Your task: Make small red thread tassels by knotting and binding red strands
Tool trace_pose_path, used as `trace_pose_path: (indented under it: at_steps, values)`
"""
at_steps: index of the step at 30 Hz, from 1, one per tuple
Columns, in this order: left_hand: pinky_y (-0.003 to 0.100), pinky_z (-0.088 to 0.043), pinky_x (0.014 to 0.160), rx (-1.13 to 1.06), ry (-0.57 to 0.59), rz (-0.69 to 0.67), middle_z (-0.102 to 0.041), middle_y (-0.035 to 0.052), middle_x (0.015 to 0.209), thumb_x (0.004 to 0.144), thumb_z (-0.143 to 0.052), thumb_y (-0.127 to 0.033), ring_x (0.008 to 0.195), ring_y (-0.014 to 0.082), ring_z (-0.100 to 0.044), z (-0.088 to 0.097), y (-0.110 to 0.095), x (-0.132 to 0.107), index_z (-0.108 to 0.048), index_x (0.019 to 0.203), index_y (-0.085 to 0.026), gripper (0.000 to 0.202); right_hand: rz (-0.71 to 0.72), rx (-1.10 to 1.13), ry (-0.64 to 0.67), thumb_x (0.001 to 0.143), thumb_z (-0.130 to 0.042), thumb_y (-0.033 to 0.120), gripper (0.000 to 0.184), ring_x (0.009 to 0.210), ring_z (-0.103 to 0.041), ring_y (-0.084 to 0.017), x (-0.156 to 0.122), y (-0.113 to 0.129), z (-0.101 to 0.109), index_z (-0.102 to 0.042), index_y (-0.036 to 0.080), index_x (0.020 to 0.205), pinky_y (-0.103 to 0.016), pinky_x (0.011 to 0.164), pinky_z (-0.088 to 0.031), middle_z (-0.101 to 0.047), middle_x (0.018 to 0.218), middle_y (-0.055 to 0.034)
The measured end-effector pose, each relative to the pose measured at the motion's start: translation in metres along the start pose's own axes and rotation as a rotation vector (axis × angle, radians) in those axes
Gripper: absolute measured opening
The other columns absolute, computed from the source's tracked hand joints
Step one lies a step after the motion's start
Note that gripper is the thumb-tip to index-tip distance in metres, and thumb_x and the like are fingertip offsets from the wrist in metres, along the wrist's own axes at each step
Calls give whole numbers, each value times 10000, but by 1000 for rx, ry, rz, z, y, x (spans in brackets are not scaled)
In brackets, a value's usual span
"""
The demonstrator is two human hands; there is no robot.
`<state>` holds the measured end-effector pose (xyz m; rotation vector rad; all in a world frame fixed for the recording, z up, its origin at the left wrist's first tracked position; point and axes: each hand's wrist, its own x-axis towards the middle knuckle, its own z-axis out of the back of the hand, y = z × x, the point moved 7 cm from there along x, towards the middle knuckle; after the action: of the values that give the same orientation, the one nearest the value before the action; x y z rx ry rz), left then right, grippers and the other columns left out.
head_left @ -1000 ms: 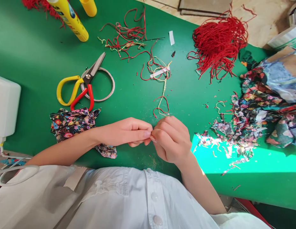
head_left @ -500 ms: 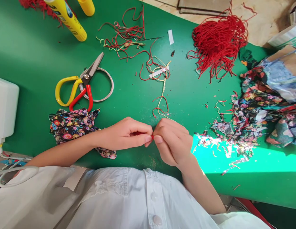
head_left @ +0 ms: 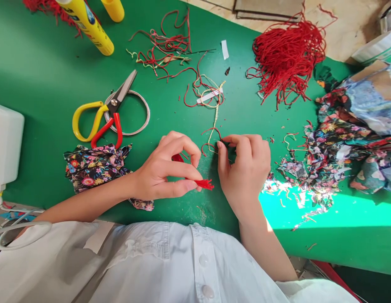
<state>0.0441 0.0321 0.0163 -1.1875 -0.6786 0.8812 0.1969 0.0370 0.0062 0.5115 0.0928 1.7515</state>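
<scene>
Between thumb and fingers, my left hand grips a bundle of red yarn. Its cut, frayed end pokes out past the thumb, and more red shows inside the curled fingers. My right hand is a little to the right, its thumb and forefinger pinched at a curled red thread on the table. A pale twisted string runs beside that thread, partly hidden near the fingertips. Beyond my left wrist lie scissors with one yellow and one red handle, over a coil of wire.
Black flowered fabric lies by my left forearm. A red yarn pile is at the far right, with fabric scraps nearer. Loose threads, a yellow glue stick and a white bottle also stand about the green table.
My hands have parted. The right let go of the red bundle and moved right and away from me to the thread; the left still holds the bundle, its frayed end now showing.
</scene>
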Motion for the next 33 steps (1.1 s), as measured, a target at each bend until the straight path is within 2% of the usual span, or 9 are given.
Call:
trace_pose_path:
  at_steps: [3, 5, 9, 11, 13, 18, 24, 29, 33]
  values:
    - [427, -392, 978, -122, 9, -21, -622, 93, 843, 816, -585, -438, 1027, 254, -532, -1, 1, 0, -712, 698, -242, 261, 20, -29, -14, 921, -517, 294, 142, 715, -473, -193, -3, 2, -1, -566, 199, 827, -326, 638, -313, -570, 783, -63]
    - [411, -455, 929, -266, 34, 43, -631, 102, 855, 840, -567, -435, 997, 245, -580, -3, 4, -2, -694, 705, -215, 288, 21, -32, -14, 930, -497, 294, 157, 706, -466, -195, -4, 2, -2, -550, 200, 816, -328, 634, -304, -558, 770, -62]
    - [298, -547, 605, -637, 125, 309, -634, 85, 833, 892, -492, -458, 632, 138, -638, -18, 15, -9, -625, 782, -151, 353, 0, 8, 4, 932, -484, 267, 134, 716, -466, -198, -3, 0, -3, -515, 197, 823, -334, 643, -309, -559, 788, -69]
    - [222, -481, 431, -812, 177, 441, -639, 61, 810, 905, -480, -444, 473, 86, -587, -26, 19, -12, -577, 817, -140, 332, 22, 58, -7, 923, -481, 214, 80, 741, -479, -197, -2, 4, 2, -498, 196, 848, -336, 659, -335, -573, 821, -75]
    - [174, -407, 344, -908, 190, 523, -652, 47, 782, 909, -487, -412, 409, 70, -561, -31, 23, -13, -543, 829, -135, 294, 62, 154, -26, 908, -474, 147, 60, 773, -501, -193, -1, 10, 8, -481, 200, 881, -333, 680, -371, -586, 850, -72]
    - [151, -379, 325, -891, 102, 587, -664, 16, 642, 905, -503, -387, 363, 65, -531, -30, 33, -10, -545, 842, -133, 265, 131, 455, -42, 878, -479, 60, 162, 759, -559, -161, -3, 26, 18, -474, 219, 910, -308, 686, -432, -598, 804, -19]
    - [152, -336, 322, -854, 63, 638, -548, -45, 411, 878, -527, -465, 297, 65, -451, -28, 36, -11, -577, 845, -144, 326, 334, 443, -39, 854, -545, 72, 167, 615, -524, -128, -9, 46, 19, -488, 209, 931, -271, 572, -431, -632, 711, -1]
    - [155, -271, 314, -877, -80, 640, -688, 33, 648, 856, -564, -417, 303, 15, -397, -19, 40, -10, -589, 787, -117, 309, 405, 383, -43, 853, -577, 94, 128, 555, -453, -114, -13, 53, 19, -502, 187, 900, -262, 505, -355, -589, 605, 13]
    - [146, -254, 328, -961, -148, 624, -718, 66, 846, 850, -577, -347, 330, -20, -366, -14, 42, -8, -591, 774, -110, 249, 425, 357, 2, 855, -595, 120, 102, 539, -430, -106, -15, 55, 16, -523, 191, 848, -268, 499, -311, -545, 559, 33]
